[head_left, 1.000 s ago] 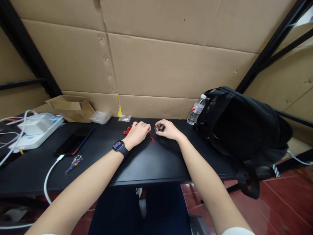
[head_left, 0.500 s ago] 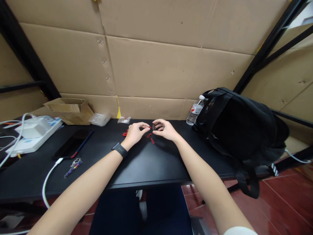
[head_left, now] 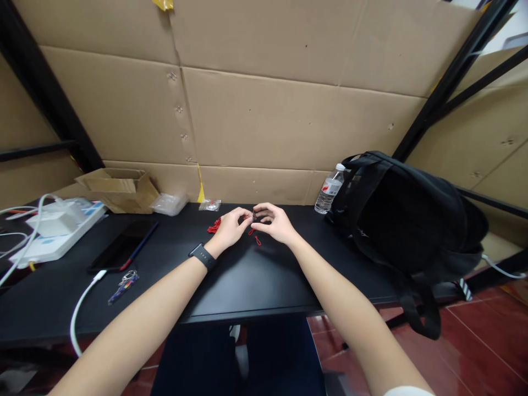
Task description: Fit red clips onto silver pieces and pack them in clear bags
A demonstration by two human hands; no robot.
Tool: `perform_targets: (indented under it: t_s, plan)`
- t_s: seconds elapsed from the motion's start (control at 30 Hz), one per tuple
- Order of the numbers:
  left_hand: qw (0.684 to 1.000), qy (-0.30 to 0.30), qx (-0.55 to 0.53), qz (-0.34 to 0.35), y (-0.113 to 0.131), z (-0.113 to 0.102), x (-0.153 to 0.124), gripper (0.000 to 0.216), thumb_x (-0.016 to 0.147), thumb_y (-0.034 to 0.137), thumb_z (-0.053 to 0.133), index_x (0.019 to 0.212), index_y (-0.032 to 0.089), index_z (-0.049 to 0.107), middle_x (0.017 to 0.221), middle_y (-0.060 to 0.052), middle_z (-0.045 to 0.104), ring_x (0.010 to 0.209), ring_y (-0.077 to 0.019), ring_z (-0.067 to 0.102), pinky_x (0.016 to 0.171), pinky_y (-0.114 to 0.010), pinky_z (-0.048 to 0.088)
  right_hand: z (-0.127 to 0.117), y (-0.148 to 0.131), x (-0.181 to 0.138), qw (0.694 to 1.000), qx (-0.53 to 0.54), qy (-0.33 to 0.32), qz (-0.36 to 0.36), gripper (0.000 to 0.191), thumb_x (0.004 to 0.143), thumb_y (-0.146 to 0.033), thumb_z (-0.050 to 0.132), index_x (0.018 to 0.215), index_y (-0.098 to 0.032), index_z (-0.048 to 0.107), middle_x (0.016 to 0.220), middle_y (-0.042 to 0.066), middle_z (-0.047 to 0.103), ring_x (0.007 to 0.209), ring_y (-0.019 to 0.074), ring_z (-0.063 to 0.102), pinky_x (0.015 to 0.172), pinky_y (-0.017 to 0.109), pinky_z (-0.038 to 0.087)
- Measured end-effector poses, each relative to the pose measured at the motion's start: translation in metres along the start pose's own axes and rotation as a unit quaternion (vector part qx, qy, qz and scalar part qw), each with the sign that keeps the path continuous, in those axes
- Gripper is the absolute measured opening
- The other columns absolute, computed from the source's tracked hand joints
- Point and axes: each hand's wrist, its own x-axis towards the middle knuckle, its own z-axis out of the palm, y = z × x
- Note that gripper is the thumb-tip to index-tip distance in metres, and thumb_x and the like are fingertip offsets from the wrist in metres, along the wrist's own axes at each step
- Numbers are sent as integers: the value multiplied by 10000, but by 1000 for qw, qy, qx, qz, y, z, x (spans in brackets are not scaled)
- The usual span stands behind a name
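My left hand [head_left: 231, 226], with a dark watch [head_left: 202, 255] on its wrist, pinches a small red cord loop; the fingertips now mostly hide it. Between the thumb and fingers of my right hand [head_left: 275, 223] is a small thin dark flat piece [head_left: 253, 218], held on edge. Both sets of fingertips meet at this piece, above the black table [head_left: 256, 283]. A bundle of red cord loops [head_left: 214, 226] lies just left of my left hand. Below my fingertips lie two single loops, the nearer red loop [head_left: 258, 241] in plain view.
At the back left are an open cardboard box [head_left: 119, 192], bubble wrap [head_left: 170, 204] and a small clear bag [head_left: 210, 205]. A phone [head_left: 119, 245], keychain [head_left: 124, 287] and power strip [head_left: 61, 236] lie left. A water bottle [head_left: 329, 190] and black backpack [head_left: 412, 220] stand right.
My hands have come together, the right moving left, so that the red loop and the flat piece, apart before, now meet at my fingertips. The view has tilted slightly up.
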Motion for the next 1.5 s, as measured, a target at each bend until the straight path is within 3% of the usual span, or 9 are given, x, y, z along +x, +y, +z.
perform_targets:
  t_s: [0.37, 0.57, 0.7, 0.93, 1.1, 1.2, 1.3, 1.5]
  plan:
    - [1000, 12, -13, -6, 4, 0, -1, 151, 909, 286, 559, 928, 196, 679, 949, -39, 707, 840, -188, 650, 806, -304, 501, 5, -1, -1, 999, 49, 9, 15, 474, 664, -334, 869, 1062, -217, 638, 1126, 78, 708, 1020, 224, 719, 802, 311, 576]
    - [1000, 20, 2, 12, 7, -4, 0, 127, 910, 292, 591, 889, 204, 681, 938, -34, 710, 861, -192, 658, 824, -308, 490, 2, 0, 1, 997, 65, -3, 40, 359, 701, -441, 836, 887, -195, 652, 1081, 73, 730, 934, 207, 726, 854, 342, 581]
    - [999, 24, 24, 15, 15, -10, 0, 121, 912, 270, 587, 870, 205, 680, 930, -34, 710, 878, -195, 661, 840, -318, 486, -6, 4, 3, 998, -18, -13, 51, 323, 836, -497, 701, 885, -178, 704, 853, 46, 738, 822, 187, 709, 832, 331, 559]
    - [999, 3, 6, 38, 20, -9, -3, 140, 924, 299, 598, 852, 205, 672, 936, -40, 708, 859, -193, 662, 836, -314, 494, -12, 10, 4, 996, -51, -55, 41, 234, 866, -409, 661, 859, -176, 681, 764, 20, 697, 722, 163, 670, 745, 291, 530]
    - [999, 25, -9, 37, 21, -10, -1, 236, 1009, 313, 465, 1053, 218, 676, 1069, -53, 702, 1004, -197, 649, 933, -328, 478, -16, 2, 2, 975, -212, -67, -2, 138, 905, -283, 598, 854, -171, 659, 744, 8, 663, 659, 130, 589, 658, 244, 455]
    - [999, -21, 28, 38, 20, -11, -1, 284, 1027, 356, 437, 1126, 251, 681, 1183, -52, 678, 1111, -214, 607, 991, -366, 443, -20, -6, -1, 953, -289, -84, -40, 86, 901, -206, 590, 844, -170, 644, 757, 13, 659, 659, 126, 568, 653, 237, 426]
    - [990, -85, 100, 53, 18, -9, -5, 286, 1001, 441, 498, 1142, 295, 700, 1239, -40, 660, 1143, -243, 567, 1002, -419, 402, -23, -12, -2, 951, -293, -94, -40, 90, 921, -195, 568, 859, -171, 629, 759, 13, 664, 650, 124, 570, 649, 232, 422]
    - [982, -118, 136, 62, 14, -6, -9, 282, 971, 465, 548, 1158, 325, 705, 1247, -34, 654, 1159, -265, 515, 974, -428, 386, -29, -19, -1, 949, -297, -95, -41, 95, 928, -179, 554, 856, -168, 615, 774, 18, 666, 665, 124, 574, 644, 226, 413]
